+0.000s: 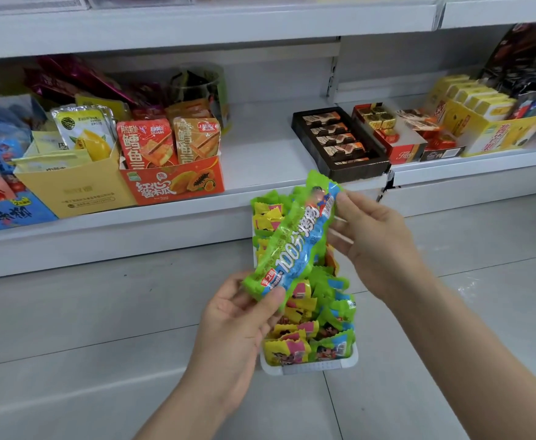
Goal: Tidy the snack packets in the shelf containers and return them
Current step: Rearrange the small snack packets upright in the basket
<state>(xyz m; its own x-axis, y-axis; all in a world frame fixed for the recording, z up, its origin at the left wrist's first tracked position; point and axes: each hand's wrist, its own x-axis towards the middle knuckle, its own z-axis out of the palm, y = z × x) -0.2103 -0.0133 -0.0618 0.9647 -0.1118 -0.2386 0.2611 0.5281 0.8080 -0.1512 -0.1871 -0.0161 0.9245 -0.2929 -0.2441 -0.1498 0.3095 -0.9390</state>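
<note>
A long green and blue snack packet (295, 239) is held slantwise in the air by both hands. My left hand (238, 319) pinches its lower end between thumb and fingers. My right hand (374, 242) pinches its upper end. Under it, on the grey floor, a white container (317, 366) holds several small green and yellow packets (311, 341); the packet hides the container's far part.
The white shelf (260, 154) has a bare stretch in the middle. On its left stand an orange box (174, 182) and a yellow box (76, 188) of snacks. A black chocolate tray (339, 141) and more boxes stand to the right.
</note>
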